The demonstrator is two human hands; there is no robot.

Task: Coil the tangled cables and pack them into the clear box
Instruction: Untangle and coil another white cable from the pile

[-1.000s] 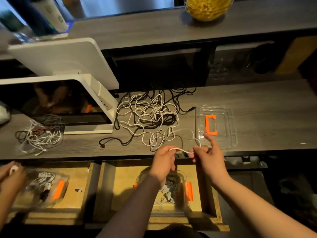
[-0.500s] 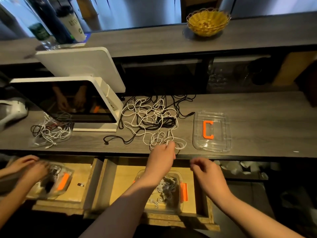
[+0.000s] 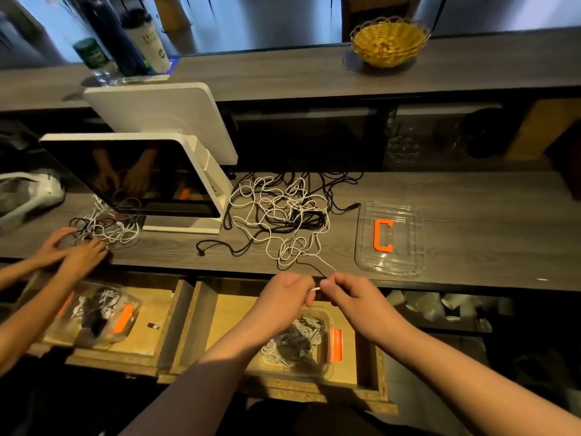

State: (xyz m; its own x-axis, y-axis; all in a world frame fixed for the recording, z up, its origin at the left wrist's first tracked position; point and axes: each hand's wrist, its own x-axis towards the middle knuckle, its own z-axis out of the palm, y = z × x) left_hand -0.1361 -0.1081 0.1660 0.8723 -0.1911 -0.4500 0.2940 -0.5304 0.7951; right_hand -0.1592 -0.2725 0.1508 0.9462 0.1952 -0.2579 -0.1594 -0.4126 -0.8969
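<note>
**White cable end pinched at the counter edge**

While both hands meet over the open drawer [image 3: 201,313], the left hand [image 3: 284,298] and right hand [image 3: 352,298] pinch a white cable [image 3: 315,289], which runs up-left into the tangle [image 3: 279,221] on the counter [image 3: 471,215]. Below the hands sits the clear box [image 3: 301,341].

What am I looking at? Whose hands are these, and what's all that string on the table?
The camera sits on a person's head, looking down, so you see their own hands. Their left hand and right hand pinch the end of a white cable. It leads up into a tangle of white and black cables on the counter. Right of the tangle lies a clear lid with an orange clip. Below, in an open drawer, a clear box already holds some cables. The hands at the far left belong to someone else with another tangle.
</note>
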